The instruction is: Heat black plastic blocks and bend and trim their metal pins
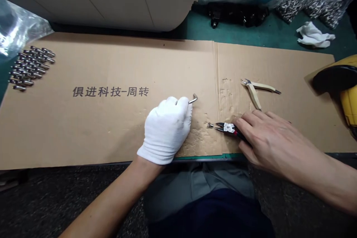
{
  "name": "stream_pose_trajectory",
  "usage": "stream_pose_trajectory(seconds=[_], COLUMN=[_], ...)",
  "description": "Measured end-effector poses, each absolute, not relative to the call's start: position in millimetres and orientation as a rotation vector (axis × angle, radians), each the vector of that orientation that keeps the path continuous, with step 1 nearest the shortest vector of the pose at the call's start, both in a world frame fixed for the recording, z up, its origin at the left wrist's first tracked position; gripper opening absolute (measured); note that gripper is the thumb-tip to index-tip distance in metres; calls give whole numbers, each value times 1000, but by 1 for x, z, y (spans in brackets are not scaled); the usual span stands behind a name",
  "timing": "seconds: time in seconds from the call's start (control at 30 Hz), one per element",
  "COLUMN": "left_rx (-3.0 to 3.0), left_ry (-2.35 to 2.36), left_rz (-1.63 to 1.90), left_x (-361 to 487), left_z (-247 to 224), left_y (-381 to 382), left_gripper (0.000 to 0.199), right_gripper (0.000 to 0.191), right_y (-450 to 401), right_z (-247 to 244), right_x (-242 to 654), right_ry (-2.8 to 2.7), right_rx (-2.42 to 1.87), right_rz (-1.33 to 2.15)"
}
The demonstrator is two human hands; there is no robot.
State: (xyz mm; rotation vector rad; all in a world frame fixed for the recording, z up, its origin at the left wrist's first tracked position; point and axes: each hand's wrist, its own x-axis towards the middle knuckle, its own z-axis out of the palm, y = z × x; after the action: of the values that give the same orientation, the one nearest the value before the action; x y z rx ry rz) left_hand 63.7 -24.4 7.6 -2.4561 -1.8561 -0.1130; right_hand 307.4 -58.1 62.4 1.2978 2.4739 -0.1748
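Observation:
My left hand (169,128), in a white glove, is closed around a small bent metal key (193,99), whose hooked end sticks out past the fingers. Bare, my right hand (264,141) grips dark pliers (229,128) with red on the handle. Their jaws point left, slightly parted, beside a small metal piece (210,125) on the cardboard (111,130). Cream-handled pliers (254,90) lie open just above my right hand.
Rows of metal pins (30,67) lie at the far left. A white bin (125,3) stands at the back. A black part (237,14), bagged metal pieces (312,3), a white cloth (315,35) and a yellow-black tool (346,89) are to the right.

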Motion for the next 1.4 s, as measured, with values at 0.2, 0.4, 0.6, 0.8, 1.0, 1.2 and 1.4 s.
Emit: stream_pose_trajectory(seconds=[0.2,0.4,0.6,0.8,1.0,1.2,1.4], left_rx=[-2496,-2593,-2653,-2668,-2706,-2703,-2713], left_ry=[-1866,-1776,-1679,-1681,-1642,-1605,-1604], left_rz=[-186,-96,-58,-16,-54,-99,-72], left_x=[59,59,66,69,66,64,62], left_z=[11,22,19,17,14,11,9], left_y=[-48,-78,-85,-87,-89,-88,-88], left_gripper=[27,21,21,24,29,31,33], right_gripper=[12,12,6,5,6,3,10], right_y=[-60,-57,-56,-57,-55,-56,-57], right_z=[63,63,62,60,57,56,60], right_x=[310,307,303,298,295,294,292], right_ry=[2437,2488,2510,2540,2566,2549,2562], right_rx=[1314,1292,1231,1227,1231,1256,1210], right_rz=[-321,-185,-70,-26,-5,1,94])
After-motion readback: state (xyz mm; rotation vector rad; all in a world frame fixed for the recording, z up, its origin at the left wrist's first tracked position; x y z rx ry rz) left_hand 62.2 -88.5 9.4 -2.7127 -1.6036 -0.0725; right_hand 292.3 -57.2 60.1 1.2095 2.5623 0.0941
